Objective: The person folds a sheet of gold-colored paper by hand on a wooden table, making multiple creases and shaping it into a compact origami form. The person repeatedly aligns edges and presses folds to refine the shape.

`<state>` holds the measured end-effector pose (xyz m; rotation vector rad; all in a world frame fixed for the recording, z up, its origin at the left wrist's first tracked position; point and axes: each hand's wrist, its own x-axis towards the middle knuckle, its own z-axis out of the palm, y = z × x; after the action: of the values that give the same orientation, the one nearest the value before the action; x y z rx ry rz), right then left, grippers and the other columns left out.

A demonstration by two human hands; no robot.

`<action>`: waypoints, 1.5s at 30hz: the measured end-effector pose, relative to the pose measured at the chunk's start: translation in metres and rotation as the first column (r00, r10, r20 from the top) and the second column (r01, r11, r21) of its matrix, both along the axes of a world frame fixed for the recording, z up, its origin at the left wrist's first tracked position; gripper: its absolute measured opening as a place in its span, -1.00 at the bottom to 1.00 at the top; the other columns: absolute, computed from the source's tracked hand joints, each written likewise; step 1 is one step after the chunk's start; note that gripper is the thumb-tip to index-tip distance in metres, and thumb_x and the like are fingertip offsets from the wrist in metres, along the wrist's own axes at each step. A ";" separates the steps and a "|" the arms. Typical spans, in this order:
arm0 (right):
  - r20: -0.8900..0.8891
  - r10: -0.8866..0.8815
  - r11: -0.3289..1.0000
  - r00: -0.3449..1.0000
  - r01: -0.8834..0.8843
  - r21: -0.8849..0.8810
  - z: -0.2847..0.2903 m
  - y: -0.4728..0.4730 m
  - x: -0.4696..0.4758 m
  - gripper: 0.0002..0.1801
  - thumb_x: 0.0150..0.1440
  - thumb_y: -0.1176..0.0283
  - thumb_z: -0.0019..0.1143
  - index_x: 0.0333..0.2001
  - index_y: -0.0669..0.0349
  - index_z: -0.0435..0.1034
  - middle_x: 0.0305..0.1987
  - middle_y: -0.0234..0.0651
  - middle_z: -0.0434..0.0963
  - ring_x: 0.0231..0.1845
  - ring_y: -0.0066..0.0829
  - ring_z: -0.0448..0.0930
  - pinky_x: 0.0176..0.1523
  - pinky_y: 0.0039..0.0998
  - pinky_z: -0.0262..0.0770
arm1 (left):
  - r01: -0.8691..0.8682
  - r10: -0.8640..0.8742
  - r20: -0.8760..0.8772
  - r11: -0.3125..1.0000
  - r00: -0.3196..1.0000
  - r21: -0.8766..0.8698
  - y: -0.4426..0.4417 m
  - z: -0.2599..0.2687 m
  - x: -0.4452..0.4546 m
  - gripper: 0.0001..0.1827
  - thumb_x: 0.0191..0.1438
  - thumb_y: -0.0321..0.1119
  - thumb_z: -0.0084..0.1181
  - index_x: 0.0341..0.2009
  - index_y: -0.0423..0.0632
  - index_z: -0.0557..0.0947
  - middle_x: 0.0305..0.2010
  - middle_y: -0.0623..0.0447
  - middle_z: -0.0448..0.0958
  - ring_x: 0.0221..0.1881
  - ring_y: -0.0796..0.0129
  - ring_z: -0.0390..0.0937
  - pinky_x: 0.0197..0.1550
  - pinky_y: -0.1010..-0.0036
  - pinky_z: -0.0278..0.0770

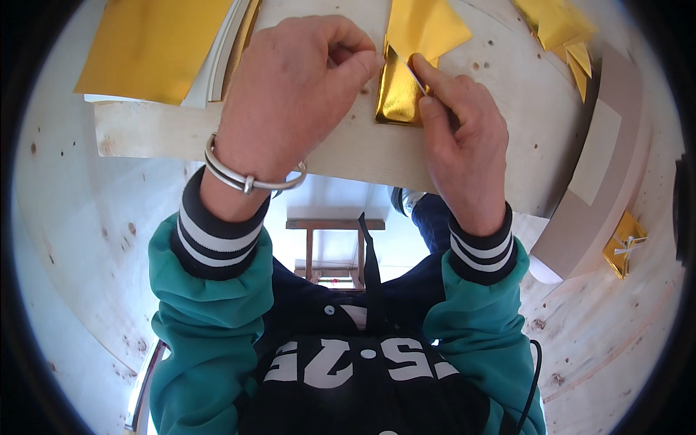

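Observation:
A folded piece of gold foil paper (399, 100) lies on the wooden table before me, with a pointed gold flap (429, 27) spreading beyond it. My right hand (465, 119) pinches a white-edged fold of this paper between thumb and index finger. My left hand (299, 92), with a silver bangle (250, 182) at the wrist, has thumb and index fingertips together at the fold's upper left edge; whether they grip the paper cannot be told. At the upper left lies a stack of gold foil sheets (149, 49) with white undersides.
Folded gold pieces (560, 27) lie at the upper right, beside a curved-looking cardboard box wall (620, 136). A small gold bundle with a white tie (625, 244) is farther right. The wooden table edge (370, 163) runs below my hands; a wooden stool (334, 224) stands beneath.

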<state>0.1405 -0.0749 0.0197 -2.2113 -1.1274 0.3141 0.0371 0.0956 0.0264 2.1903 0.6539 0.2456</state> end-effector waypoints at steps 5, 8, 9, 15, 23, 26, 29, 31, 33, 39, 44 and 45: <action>-0.023 -0.027 0.994 0.999 0.029 0.106 -0.003 0.003 -0.001 -0.68 0.12 0.60 0.12 -0.02 0.30 0.58 -0.48 -0.20 0.45 -0.39 -0.23 0.43 -0.25 -0.27 0.35 | -0.025 0.026 0.006 0.996 1.000 -0.084 -0.006 -0.006 0.005 -0.72 0.14 -0.19 0.25 -0.29 -0.16 0.77 -0.44 -0.06 0.69 -0.46 0.19 0.66 -0.35 0.44 0.61; -0.017 -0.024 0.993 1.000 0.025 0.112 -0.004 0.003 -0.001 -0.66 0.11 0.60 0.12 -0.01 0.30 0.58 -0.47 -0.20 0.45 -0.37 -0.24 0.43 -0.23 -0.28 0.35 | -0.041 0.033 -0.076 0.994 0.997 -0.106 -0.008 -0.007 0.006 -0.75 0.17 -0.25 0.28 -0.22 -0.19 0.76 -0.42 0.02 0.69 -0.44 0.39 0.62 -0.31 0.56 0.58; -0.017 -0.025 0.995 1.000 0.026 0.101 -0.003 0.002 -0.001 -0.66 0.10 0.60 0.13 -0.01 0.30 0.58 -0.47 -0.21 0.45 -0.37 -0.24 0.44 -0.22 -0.28 0.35 | -0.039 0.029 -0.089 0.993 0.996 -0.107 -0.009 -0.007 0.006 -0.76 0.18 -0.28 0.29 -0.19 -0.20 0.75 -0.41 0.05 0.68 -0.42 0.48 0.60 -0.29 0.62 0.57; -0.030 -0.028 0.996 0.999 0.031 0.079 -0.003 0.002 0.000 -0.64 0.08 0.61 0.13 -0.01 0.29 0.57 -0.47 -0.22 0.43 -0.36 -0.24 0.44 -0.21 -0.27 0.36 | -0.119 0.121 -0.094 0.992 0.988 0.033 -0.017 -0.008 0.012 -0.72 0.13 -0.16 0.26 -0.31 -0.12 0.79 -0.49 -0.03 0.69 -0.52 0.20 0.66 -0.44 0.43 0.60; -0.020 -0.012 1.000 1.000 0.012 0.003 0.001 0.001 0.002 -0.65 0.19 0.66 0.09 0.06 0.27 0.55 -0.40 -0.26 0.47 -0.35 -0.39 0.49 -0.18 -0.44 0.45 | -0.127 0.132 -0.136 0.991 0.982 0.047 -0.017 -0.004 0.015 -0.73 0.11 -0.17 0.29 -0.37 -0.12 0.79 -0.56 0.00 0.67 -0.58 0.23 0.64 -0.49 0.45 0.57; -0.047 -0.019 0.998 0.999 0.022 0.066 -0.001 0.003 0.002 -0.63 0.07 0.63 0.14 0.00 0.29 0.57 -0.47 -0.24 0.43 -0.37 -0.26 0.44 -0.23 -0.27 0.36 | -0.114 0.119 -0.164 0.993 0.979 0.042 -0.016 -0.003 0.015 -0.74 0.13 -0.22 0.31 -0.31 -0.18 0.77 -0.53 0.03 0.66 -0.54 0.42 0.57 -0.45 0.57 0.52; -0.032 -0.028 0.997 0.999 0.030 0.078 -0.002 0.003 0.000 -0.64 0.07 0.62 0.15 0.00 0.29 0.57 -0.48 -0.24 0.43 -0.38 -0.27 0.44 -0.24 -0.28 0.35 | -0.113 0.117 -0.135 0.993 0.984 0.039 -0.019 -0.002 0.013 -0.75 0.14 -0.25 0.31 -0.28 -0.21 0.76 -0.50 0.06 0.66 -0.50 0.52 0.54 -0.41 0.63 0.49; -0.032 -0.030 0.997 0.999 0.032 0.077 -0.002 0.003 0.001 -0.64 0.08 0.62 0.15 -0.01 0.29 0.57 -0.47 -0.24 0.44 -0.38 -0.26 0.44 -0.24 -0.28 0.36 | -0.116 0.118 -0.095 0.993 0.988 0.025 -0.020 -0.003 0.012 -0.76 0.15 -0.26 0.31 -0.27 -0.21 0.76 -0.48 0.07 0.66 -0.49 0.53 0.53 -0.40 0.64 0.50; -0.037 -0.029 0.996 0.999 0.032 0.078 -0.003 0.002 0.001 -0.65 0.08 0.62 0.15 -0.01 0.29 0.58 -0.47 -0.24 0.44 -0.38 -0.26 0.44 -0.24 -0.28 0.36 | -0.117 0.117 -0.056 0.993 0.992 -0.006 -0.020 -0.005 0.011 -0.76 0.15 -0.27 0.31 -0.26 -0.21 0.76 -0.47 0.08 0.66 -0.48 0.54 0.53 -0.38 0.66 0.50; -0.047 -0.032 0.994 0.998 0.037 0.104 -0.004 0.003 0.001 -0.66 0.09 0.62 0.15 -0.02 0.28 0.58 -0.47 -0.25 0.45 -0.39 -0.28 0.44 -0.23 -0.28 0.36 | -0.153 0.153 -0.011 0.988 0.988 -0.003 -0.019 -0.014 0.013 -0.72 0.11 -0.15 0.27 -0.35 -0.12 0.79 -0.54 0.02 0.68 -0.57 0.25 0.62 -0.50 0.46 0.55; -0.043 -0.017 0.997 0.999 0.020 0.074 -0.002 0.002 0.002 -0.67 0.10 0.62 0.14 -0.02 0.29 0.58 -0.49 -0.26 0.44 -0.40 -0.30 0.43 -0.25 -0.30 0.36 | -0.156 0.164 -0.082 0.984 0.983 0.091 -0.019 -0.012 0.015 -0.68 0.09 -0.10 0.28 -0.38 -0.11 0.80 -0.57 0.01 0.67 -0.59 0.22 0.63 -0.51 0.43 0.56; -0.049 -0.020 0.997 0.999 0.024 0.078 -0.002 0.002 0.002 -0.67 0.10 0.61 0.14 -0.02 0.30 0.58 -0.50 -0.26 0.44 -0.41 -0.30 0.43 -0.25 -0.30 0.35 | -0.160 0.168 -0.073 0.981 0.983 0.108 -0.019 -0.012 0.016 -0.68 0.09 -0.10 0.28 -0.39 -0.11 0.80 -0.57 0.00 0.67 -0.59 0.22 0.63 -0.52 0.43 0.56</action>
<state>0.1425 -0.0730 0.0176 -2.1347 -1.0711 0.3063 0.0534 0.0762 0.0146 2.2550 0.8878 0.2813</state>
